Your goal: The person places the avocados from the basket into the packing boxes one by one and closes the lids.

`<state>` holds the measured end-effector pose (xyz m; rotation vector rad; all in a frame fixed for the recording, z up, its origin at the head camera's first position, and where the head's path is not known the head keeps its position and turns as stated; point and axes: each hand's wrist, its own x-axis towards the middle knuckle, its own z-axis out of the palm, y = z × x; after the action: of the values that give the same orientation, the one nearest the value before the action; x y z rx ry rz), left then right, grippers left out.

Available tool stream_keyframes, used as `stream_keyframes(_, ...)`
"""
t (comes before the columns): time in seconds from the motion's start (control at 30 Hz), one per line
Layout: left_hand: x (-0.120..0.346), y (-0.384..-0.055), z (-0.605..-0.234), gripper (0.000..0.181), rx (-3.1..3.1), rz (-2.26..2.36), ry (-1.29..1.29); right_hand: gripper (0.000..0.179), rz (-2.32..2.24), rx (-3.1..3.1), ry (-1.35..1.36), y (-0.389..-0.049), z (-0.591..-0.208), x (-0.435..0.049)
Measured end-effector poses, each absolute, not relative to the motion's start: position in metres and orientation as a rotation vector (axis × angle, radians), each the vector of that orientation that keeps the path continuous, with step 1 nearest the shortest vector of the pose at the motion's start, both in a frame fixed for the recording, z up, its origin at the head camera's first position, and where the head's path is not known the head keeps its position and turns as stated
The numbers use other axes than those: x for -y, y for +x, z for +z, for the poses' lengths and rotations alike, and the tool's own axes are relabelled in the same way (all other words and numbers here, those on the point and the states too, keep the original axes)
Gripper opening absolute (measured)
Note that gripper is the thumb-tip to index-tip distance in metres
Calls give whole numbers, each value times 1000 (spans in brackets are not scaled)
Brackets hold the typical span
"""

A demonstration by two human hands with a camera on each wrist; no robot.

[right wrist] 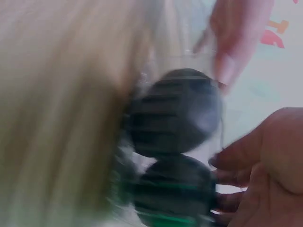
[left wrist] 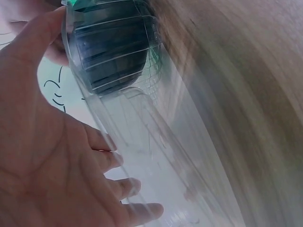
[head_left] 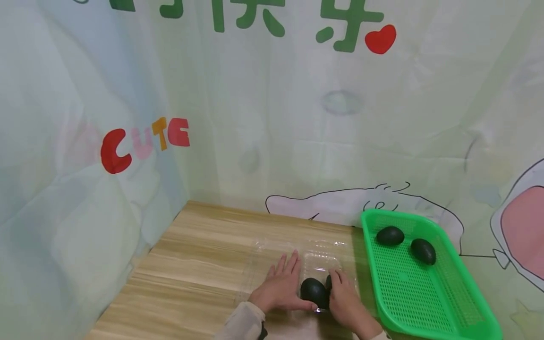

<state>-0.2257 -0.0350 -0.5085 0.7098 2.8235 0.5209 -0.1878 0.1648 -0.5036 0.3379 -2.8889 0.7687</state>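
Two dark egg-shaped objects sit side by side in a clear plastic clamshell box (head_left: 321, 260). My left hand (head_left: 281, 289) lies over the box with its fingers spread, and its thumb touches the rim beside the left dark egg-shaped object (head_left: 313, 292). From the right, my right hand (head_left: 346, 298) holds the other dark egg-shaped object (right wrist: 173, 191), its fingers bent against it and covering most of it in the head view. Through the clear wall, the left wrist view shows a dark egg-shaped object (left wrist: 113, 52) near the left thumb.
A green plastic basket (head_left: 425, 293) stands to the right on the wooden table (head_left: 187, 264), with two more dark egg-shaped objects (head_left: 390, 236) in its far end. Behind and at the left hangs a printed cloth (head_left: 263, 118).
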Motion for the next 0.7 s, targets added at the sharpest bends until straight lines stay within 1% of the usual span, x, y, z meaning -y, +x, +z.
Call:
stream_keyframes(0.2,34,-227,-510,129,-2820,519,719,45,813,2718,347,-192,-471,-187)
stream_keyframes(0.33,35,-227,-510,128,-2816,523,718,42,858,2567,384,-202,-446,-212)
stream_keyframes(0.4,36,-227,-509,128,-2813,525,720,41,846,2586,368,-206,-432,-226)
stream_keyframes(0.57,36,-227,-509,128,-2806,532,726,49,677,2816,244,-212,-406,-258)
stream_keyframes(0.7,36,-228,-511,128,-2807,523,723,58,608,2941,199,-223,-401,-276)
